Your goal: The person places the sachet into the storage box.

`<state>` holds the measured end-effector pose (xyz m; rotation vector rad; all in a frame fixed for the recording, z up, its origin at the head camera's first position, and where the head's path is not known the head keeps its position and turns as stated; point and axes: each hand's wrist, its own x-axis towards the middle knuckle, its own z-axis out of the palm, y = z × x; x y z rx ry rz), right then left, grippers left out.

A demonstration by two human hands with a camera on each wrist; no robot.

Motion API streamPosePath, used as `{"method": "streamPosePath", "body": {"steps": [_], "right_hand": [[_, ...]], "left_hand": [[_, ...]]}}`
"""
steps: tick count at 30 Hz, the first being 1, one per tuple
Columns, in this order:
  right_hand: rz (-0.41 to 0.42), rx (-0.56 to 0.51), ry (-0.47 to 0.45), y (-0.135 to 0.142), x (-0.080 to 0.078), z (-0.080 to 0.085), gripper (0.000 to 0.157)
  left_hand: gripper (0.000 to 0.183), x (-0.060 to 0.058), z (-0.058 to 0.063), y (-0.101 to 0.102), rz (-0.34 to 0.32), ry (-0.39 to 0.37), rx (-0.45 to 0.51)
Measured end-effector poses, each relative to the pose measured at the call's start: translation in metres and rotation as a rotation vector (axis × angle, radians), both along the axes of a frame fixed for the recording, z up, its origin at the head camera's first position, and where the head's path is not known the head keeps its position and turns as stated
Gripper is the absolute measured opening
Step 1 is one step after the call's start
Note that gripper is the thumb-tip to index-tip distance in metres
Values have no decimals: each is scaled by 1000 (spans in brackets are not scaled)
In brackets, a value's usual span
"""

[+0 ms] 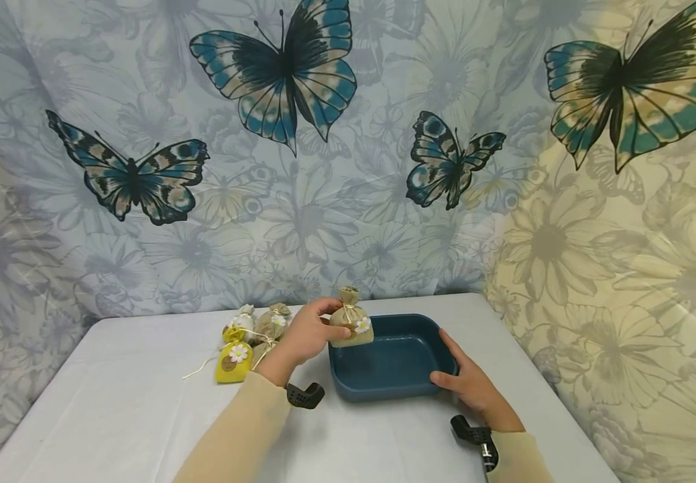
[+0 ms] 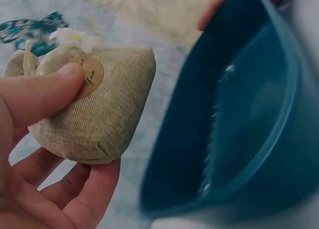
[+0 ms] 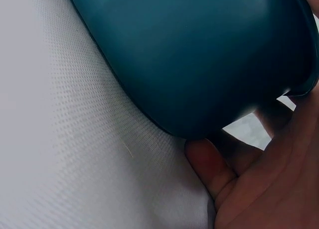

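Observation:
My left hand (image 1: pixel 312 333) holds a beige cloth sachet (image 1: pixel 351 323) tied at the neck, pinched between thumb and fingers. It has a white flower and, in the left wrist view, a round brown label (image 2: pixel 89 78) beside the thumb. In the head view the sachet overlaps the left end of a dark blue rectangular tub (image 1: pixel 384 391). My right hand (image 1: pixel 471 384) grips the tub's right end, thumb at the near corner and fingers along the far side. The right wrist view shows that thumb (image 3: pixel 207 161) against the tub's outer wall (image 3: pixel 184 54).
Left of the tub, several sachets stand bunched together: a yellow one (image 1: pixel 233 365) in front, a white one (image 1: pixel 245 314) and a beige one (image 1: pixel 274 320) behind. A loose cord trails leftward. A white cloth covers the table (image 1: pixel 112 396); a butterfly-print curtain (image 1: pixel 324 228) hangs behind.

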<state>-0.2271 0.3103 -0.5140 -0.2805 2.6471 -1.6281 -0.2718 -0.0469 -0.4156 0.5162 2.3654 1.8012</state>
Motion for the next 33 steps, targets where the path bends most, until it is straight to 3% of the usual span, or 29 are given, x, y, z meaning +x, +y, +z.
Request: {"method": "streamPosePath", "body": {"steps": [4,9,20,27,33], "right_hand": [[11,-15,0,0,-1,0,98],[9,-23,-4,-1,-1,1,98],[8,-35,-32,0,-1,1,96],[19,-16,-1,-2,-1,3,94],[34,-59,-7,-2,1,5,94]], "left_hand": [[46,-2,-8,26,-14,-7,-45],[40,-5,-19,55,-10,-4,-25],[40,-19,-40,105,12,5,-68],[36,-24,-47,122,18,19,-171],[35,-27,-57,129,22,60,-247]]}}
